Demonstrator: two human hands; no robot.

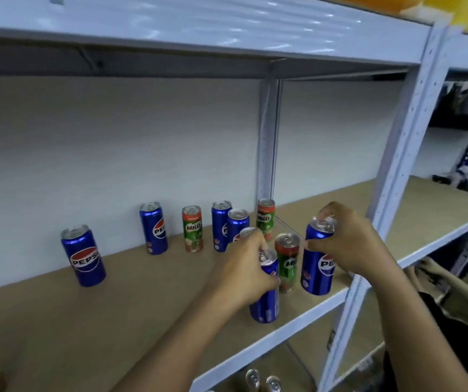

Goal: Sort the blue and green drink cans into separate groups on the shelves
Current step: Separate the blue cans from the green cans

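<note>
My left hand (245, 271) grips a blue Pepsi can (265, 302) near the shelf's front edge. My right hand (346, 240) holds another blue Pepsi can (317, 271) by its top, to the right. Between them stands a green Milo can (288, 263). Further back stand two more green Milo cans (192, 229) (266, 217) and several blue Pepsi cans (153, 228) (220, 226) (237, 223). One blue Pepsi can (83, 256) stands alone at the left. A further can top (247, 232) shows just behind my left hand.
The wooden shelf board (131, 292) runs left to right, with a white wall behind. A grey upright post (402, 154) stands right of my right hand, and another shelf bay (425, 210) lies beyond it. Two can tops (261, 380) show on the shelf below.
</note>
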